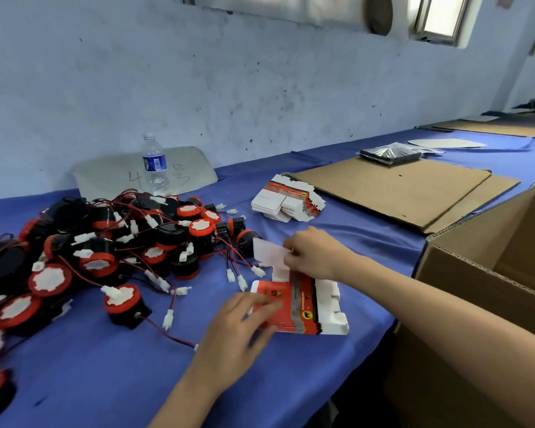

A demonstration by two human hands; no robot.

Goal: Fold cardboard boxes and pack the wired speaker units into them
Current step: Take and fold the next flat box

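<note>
Our bench (105,381) has a blue cloth and stands by a pale blue wall. Our left hand (241,329) lies flat with loose fingers on a stack of flat red boxes (306,307) near the front. Our right hand (312,254) pinches a white box flap (267,253) just behind the stack. The speakers (121,242) lie in a heap on the left, with wires all over.

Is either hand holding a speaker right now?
No: the right hand pinches a flat blank, the left hand rests on the stack, and the speakers lie untouched.
</note>
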